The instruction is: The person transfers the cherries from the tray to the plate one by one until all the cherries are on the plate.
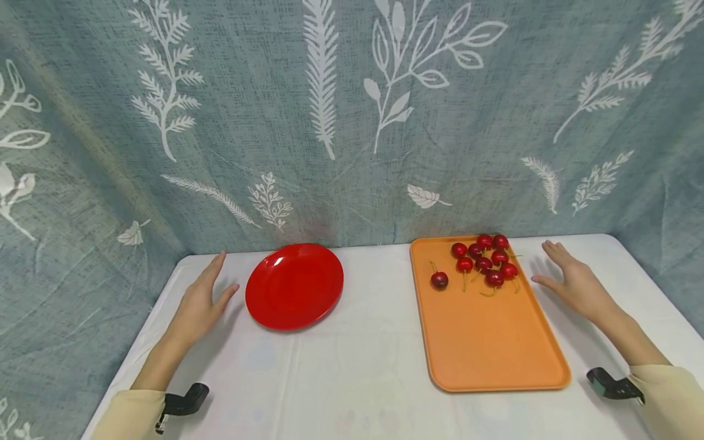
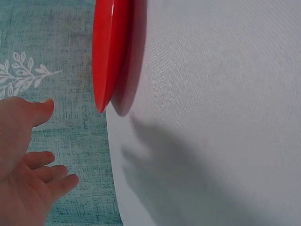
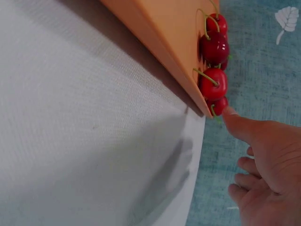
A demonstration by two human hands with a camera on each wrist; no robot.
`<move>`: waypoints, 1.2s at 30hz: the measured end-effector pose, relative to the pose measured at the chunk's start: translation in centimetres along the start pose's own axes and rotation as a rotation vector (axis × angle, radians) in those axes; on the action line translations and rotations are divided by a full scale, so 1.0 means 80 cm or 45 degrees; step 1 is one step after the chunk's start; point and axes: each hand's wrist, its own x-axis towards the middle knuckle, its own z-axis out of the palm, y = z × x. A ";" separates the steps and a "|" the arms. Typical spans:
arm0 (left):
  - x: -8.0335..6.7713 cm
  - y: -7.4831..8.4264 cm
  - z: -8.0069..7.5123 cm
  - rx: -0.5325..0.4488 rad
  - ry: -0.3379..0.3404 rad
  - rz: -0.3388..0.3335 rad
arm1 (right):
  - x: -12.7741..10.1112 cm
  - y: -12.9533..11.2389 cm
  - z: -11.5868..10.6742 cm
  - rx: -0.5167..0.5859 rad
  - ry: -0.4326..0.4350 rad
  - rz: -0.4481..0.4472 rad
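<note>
My left hand (image 1: 197,308) is held over the white table just left of a round red plate (image 1: 294,286), thumb apart from the fingers and nothing in its grasp. The left wrist view shows the plate's rim (image 2: 109,56) beyond the thumb. To the right of an orange tray (image 1: 495,342), my right hand (image 1: 583,287) hovers with thumb and fingers spread, also holding nothing. Several red cherries (image 1: 483,264) with green stems cluster at the tray's far end; a darker cherry (image 1: 439,280) lies apart to their left. In the right wrist view the thumb tip overlaps the nearest cherry (image 3: 219,105).
A white cloth (image 1: 363,366) covers the table, its bare stretch lying between plate and tray. Behind the far edge hangs a grey-green curtain (image 1: 352,201) with white leaf prints. Each wrist carries a black camera mount (image 1: 187,400) below a cream sleeve.
</note>
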 end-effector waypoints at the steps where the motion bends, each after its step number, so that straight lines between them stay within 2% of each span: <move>1: 0.000 0.000 0.000 0.000 0.010 0.003 | 0.000 0.000 0.000 -0.005 0.015 -0.002; 5: 0.002 0.002 0.003 -0.006 0.047 0.031 | -0.003 -0.001 0.002 -0.026 0.099 -0.032; 11: 0.003 0.006 0.008 -0.022 0.135 0.087 | -0.007 -0.009 0.007 -0.067 0.321 -0.110; 16: 0.004 0.010 0.010 -0.120 0.162 0.030 | -0.009 -0.018 0.007 -0.001 0.359 -0.066; 19: 0.004 0.013 0.011 -0.175 0.151 -0.064 | -0.009 -0.022 0.006 0.047 0.358 -0.032; 21: 0.003 0.015 0.011 -0.220 0.130 -0.160 | -0.010 -0.024 0.006 0.073 0.359 -0.009; 24: 0.002 0.017 0.010 -0.410 0.075 -0.383 | -0.009 -0.023 0.007 0.104 0.347 0.067; 25: 0.002 0.017 0.011 -0.485 0.055 -0.466 | -0.008 -0.023 0.008 0.127 0.328 0.127; 28: -0.001 0.016 0.014 -0.691 0.008 -0.717 | -0.009 -0.023 0.006 0.239 0.210 0.284; 29: -0.002 0.016 0.014 -0.724 -0.012 -0.771 | -0.010 -0.024 0.005 0.283 0.171 0.324; 31: -0.004 0.014 0.016 -0.763 -0.036 -0.844 | -0.010 -0.025 0.004 0.331 0.104 0.383; 33: -0.005 0.013 0.018 -0.813 -0.037 -0.889 | -0.010 -0.025 0.003 0.343 0.067 0.391; 36: -0.005 0.012 0.020 -0.884 -0.074 -0.906 | -0.010 -0.026 0.002 0.322 0.057 0.403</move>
